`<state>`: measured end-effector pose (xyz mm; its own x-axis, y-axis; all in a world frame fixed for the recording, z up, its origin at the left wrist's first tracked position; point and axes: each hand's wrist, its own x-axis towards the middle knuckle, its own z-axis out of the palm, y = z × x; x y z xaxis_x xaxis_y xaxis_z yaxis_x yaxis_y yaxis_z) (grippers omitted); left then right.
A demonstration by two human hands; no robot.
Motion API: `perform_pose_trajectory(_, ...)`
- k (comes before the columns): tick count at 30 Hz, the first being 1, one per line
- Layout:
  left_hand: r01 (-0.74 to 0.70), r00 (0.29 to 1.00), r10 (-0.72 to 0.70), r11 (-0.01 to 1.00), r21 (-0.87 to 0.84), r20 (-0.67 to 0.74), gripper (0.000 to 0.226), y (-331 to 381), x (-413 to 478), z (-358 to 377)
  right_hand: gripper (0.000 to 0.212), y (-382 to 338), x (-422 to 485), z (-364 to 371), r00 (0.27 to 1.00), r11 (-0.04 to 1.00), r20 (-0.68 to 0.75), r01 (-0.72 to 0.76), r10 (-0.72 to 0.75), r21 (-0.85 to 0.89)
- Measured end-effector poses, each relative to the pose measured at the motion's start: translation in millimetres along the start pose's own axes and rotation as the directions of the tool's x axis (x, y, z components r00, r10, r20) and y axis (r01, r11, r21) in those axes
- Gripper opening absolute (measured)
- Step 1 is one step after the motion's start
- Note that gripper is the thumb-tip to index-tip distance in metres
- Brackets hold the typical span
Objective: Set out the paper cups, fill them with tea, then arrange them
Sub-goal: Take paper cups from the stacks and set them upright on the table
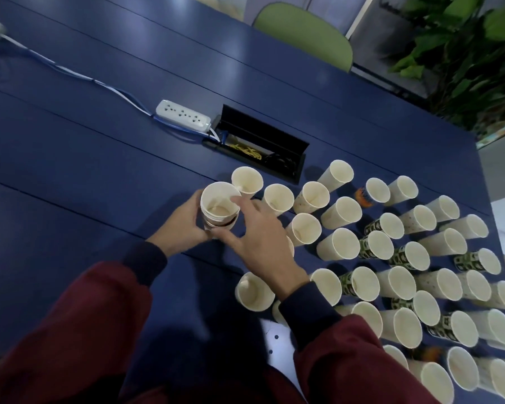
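A short stack of nested paper cups (219,203) is in front of me, left of centre on the blue table (85,147). My left hand (184,221) grips the stack from the left side. My right hand (257,231) reaches over from the right, fingers spread, with fingertips on the top cup's rim and the thumb near the stack's base. Several paper cups (391,258), plain cream and green-patterned, stand open-side up in rough rows across the right half of the table. One cup (254,291) stands alone nearest my right forearm.
A white power strip (182,115) with a blue-white cable lies beyond the stack. Beside it an open black cable box (263,142) is sunk into the table. A green chair (303,30) and a leafy plant (461,53) stand past the far edge. White paper (277,342) lies near me.
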<state>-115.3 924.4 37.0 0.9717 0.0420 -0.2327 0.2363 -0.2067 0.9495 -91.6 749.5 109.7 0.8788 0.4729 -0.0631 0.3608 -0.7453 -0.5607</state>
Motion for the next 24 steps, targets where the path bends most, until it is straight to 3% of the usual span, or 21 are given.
perform_pose_trajectory(3, 0.006, 0.999, -0.004, 0.999, 0.04, -0.042, 0.084, 2, -6, 8, 0.045, -1, -9, 8, 0.999, 0.999, 0.006, -0.052, 0.052, -0.003)
perform_pose_trajectory(8, 0.016, 1.0, -0.016, 1.0, 0.022, 0.006, 0.071, 14, -23, 13, 0.028, 4, -24, -3, 0.984, 0.986, -0.153, -0.069, 0.093, 0.15)
perform_pose_trajectory(14, -0.072, 0.995, 0.075, 0.997, -0.034, 0.069, 0.059, 20, -42, 16, 0.03, 6, -40, -5, 0.99, 0.969, -0.084, -0.09, 0.112, 0.231)
perform_pose_trajectory(20, -0.041, 0.997, 0.041, 0.999, -0.003, 0.061, 0.062, 8, -60, 6, 0.016, -2, -46, 6, 0.996, 0.982, -0.072, -0.044, 0.058, 0.185)
perform_pose_trajectory(24, 0.0, 0.999, 0.0, 1.0, 0.001, 0.054, 0.062, 6, -68, 0, 0.017, -11, -44, 10, 0.992, 0.97, -0.068, -0.086, 0.104, 0.227)
